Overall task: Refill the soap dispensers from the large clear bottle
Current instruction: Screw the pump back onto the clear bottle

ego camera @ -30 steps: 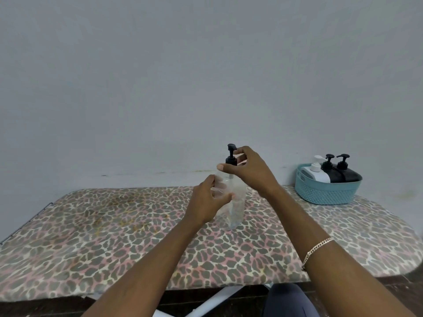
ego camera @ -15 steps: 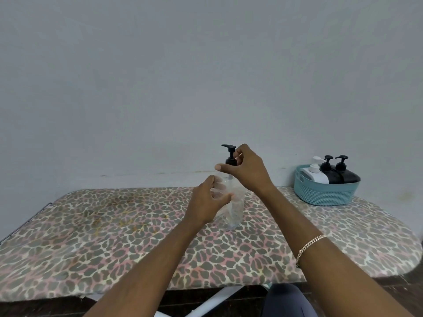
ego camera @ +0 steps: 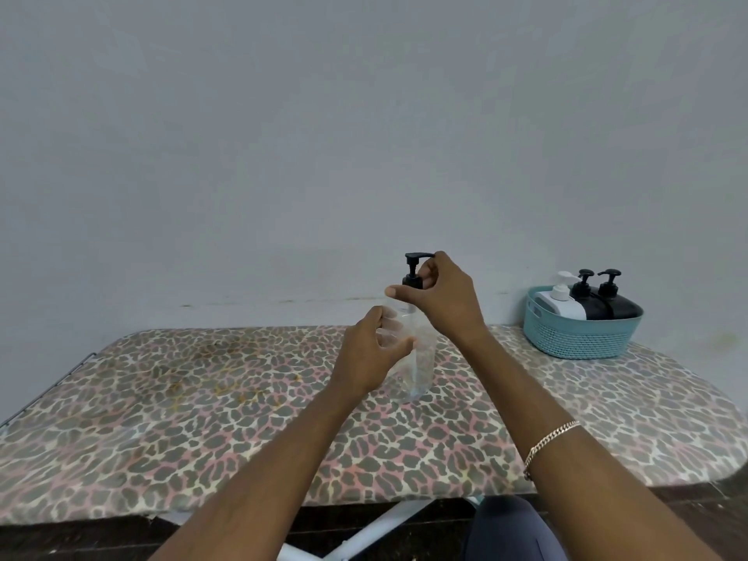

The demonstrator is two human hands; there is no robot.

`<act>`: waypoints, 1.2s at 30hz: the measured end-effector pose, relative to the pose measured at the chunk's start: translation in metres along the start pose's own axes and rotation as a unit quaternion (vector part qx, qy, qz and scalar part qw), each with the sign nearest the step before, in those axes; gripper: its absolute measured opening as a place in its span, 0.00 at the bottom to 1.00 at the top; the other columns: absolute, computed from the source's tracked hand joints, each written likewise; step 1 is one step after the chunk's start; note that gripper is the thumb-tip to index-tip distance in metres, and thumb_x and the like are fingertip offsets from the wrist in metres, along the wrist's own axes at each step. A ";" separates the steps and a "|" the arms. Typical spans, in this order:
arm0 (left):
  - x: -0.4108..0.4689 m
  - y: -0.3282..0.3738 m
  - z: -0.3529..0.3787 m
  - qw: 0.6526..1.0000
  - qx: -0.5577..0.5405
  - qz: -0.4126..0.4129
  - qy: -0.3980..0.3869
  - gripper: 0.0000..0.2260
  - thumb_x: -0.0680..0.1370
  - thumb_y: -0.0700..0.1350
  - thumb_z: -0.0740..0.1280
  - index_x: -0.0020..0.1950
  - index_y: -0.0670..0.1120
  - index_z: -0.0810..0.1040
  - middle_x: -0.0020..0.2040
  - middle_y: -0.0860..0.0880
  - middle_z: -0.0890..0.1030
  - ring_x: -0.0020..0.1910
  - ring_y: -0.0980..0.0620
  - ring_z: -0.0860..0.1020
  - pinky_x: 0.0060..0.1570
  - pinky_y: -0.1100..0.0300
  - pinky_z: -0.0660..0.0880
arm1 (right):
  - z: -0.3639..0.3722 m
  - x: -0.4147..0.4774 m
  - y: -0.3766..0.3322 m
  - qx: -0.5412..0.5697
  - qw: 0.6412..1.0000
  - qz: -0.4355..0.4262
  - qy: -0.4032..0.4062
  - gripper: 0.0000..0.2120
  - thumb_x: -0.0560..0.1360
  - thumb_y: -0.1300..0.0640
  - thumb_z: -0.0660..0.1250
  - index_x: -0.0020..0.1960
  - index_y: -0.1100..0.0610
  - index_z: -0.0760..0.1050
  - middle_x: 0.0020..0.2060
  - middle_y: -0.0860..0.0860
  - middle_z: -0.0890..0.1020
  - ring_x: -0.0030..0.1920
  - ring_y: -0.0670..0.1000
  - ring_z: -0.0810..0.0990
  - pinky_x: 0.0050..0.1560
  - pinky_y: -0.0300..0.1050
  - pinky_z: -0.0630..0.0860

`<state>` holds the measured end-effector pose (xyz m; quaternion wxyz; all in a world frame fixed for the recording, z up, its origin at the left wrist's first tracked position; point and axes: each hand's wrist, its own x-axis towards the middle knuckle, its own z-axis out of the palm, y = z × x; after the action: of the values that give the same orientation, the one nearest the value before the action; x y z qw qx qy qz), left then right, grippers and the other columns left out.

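Left grip (ego camera: 374, 350) is wrapped around the shoulder of the tall clear plastic pump bottle (ego camera: 417, 358), thumb on the near side and the other fingers curled onto the body, steadying it where it stands upright on the leopard-print padded surface (ego camera: 202, 419). Directly above that hand, the right grip (ego camera: 441, 297) is pinched on the bottle's black pump head (ego camera: 413, 273) at the collar, forefinger stretched out to the left across the neck and the nozzle pointing left above it. The bottle's long axis runs straight up, so the pump has to turn about that vertical line and then lift clear; judging by the hold, unscrewing looks to be the step in hand, with the right hand the one doing the turning. How much liquid the bottle holds is hard to read through the clear wall. Farther back and to the bottle's right, well apart from it at the surface's far edge, sits a teal woven-pattern plastic basket (ego camera: 579, 338). Lying in it are a white pump dispenser (ego camera: 560, 305) and two black pump dispensers (ego camera: 607, 305), all with pumps on, none yet opened.
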<state>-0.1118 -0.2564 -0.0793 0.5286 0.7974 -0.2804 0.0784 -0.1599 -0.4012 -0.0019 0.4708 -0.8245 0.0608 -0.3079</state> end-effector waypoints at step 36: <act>-0.002 -0.005 0.003 1.000 0.008 0.012 0.014 0.20 0.74 0.56 0.78 0.61 0.52 0.76 0.55 0.57 0.83 0.45 0.56 0.84 0.49 0.50 0.84 | -0.004 0.011 0.007 0.046 0.997 0.032 -0.045 0.11 0.68 0.59 0.84 0.46 0.56 0.84 0.35 0.41 0.83 0.36 0.40 0.81 0.41 0.36 0.72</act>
<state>-0.1110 -0.2573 -0.0855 0.5255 0.7968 -0.2815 0.0981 -0.1522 -0.4125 -0.0015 0.5204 -0.8125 0.0514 -0.2578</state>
